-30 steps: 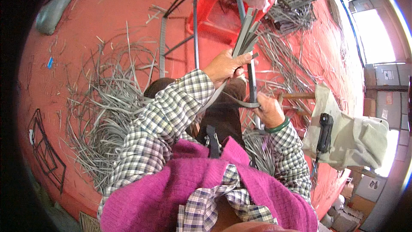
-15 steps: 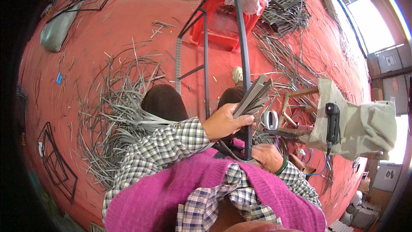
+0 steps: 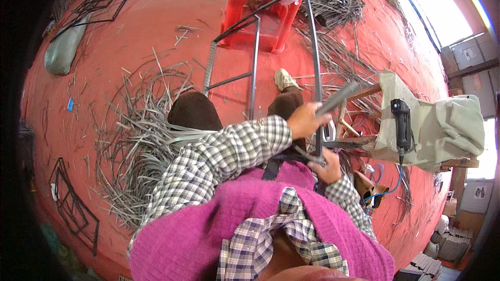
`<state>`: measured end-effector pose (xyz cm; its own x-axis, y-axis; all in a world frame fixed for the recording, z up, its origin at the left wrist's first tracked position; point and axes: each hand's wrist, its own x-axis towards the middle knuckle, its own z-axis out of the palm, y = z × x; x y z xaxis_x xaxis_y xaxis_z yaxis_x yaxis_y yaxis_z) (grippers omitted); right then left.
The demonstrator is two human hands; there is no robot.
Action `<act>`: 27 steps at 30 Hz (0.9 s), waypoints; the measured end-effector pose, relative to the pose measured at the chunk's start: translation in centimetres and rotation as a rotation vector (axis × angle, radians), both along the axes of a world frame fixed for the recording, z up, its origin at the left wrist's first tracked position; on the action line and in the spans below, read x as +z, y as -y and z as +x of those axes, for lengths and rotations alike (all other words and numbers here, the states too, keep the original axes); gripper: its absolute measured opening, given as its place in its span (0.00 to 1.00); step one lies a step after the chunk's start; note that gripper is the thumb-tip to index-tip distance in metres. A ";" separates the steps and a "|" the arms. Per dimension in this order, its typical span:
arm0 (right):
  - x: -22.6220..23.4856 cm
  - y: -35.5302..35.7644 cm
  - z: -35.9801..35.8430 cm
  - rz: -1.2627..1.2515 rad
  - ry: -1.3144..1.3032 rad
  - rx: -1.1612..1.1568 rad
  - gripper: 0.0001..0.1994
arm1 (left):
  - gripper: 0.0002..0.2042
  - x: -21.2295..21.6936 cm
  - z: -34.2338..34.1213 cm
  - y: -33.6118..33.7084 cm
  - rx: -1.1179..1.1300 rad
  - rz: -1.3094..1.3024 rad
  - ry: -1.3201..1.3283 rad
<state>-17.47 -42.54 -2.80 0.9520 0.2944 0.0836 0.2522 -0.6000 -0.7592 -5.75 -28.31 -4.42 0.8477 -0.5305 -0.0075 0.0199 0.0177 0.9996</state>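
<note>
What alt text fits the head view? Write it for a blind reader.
Seen from above, a seated person's left hand grips grey strips against a dark metal frame, the right hand lower on it. Loose strips litter the red floor near a red stool.

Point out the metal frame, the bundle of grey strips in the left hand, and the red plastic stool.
metal frame (image 3: 253, 62): head view, on its upright middle bar.
bundle of grey strips (image 3: 339, 97): head view, on the part sticking out above the left hand (image 3: 308, 120).
red plastic stool (image 3: 276, 23): head view, on its side wall.
</note>
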 end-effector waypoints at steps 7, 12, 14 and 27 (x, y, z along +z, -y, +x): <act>-4.9 -1.8 5.9 0.059 -0.089 0.134 0.15 | 0.12 -4.9 5.8 -1.7 0.123 0.156 0.009; -7.8 -4.8 10.7 0.060 0.061 0.062 0.17 | 0.13 -5.1 8.8 -5.8 0.319 0.047 0.038; -7.9 -4.1 11.2 0.178 -0.115 0.088 0.16 | 0.14 -4.7 8.8 -7.0 0.131 0.041 -0.156; -7.5 -1.5 11.2 0.052 -0.230 0.175 0.17 | 0.15 -5.3 3.5 -9.6 -0.189 0.031 -0.553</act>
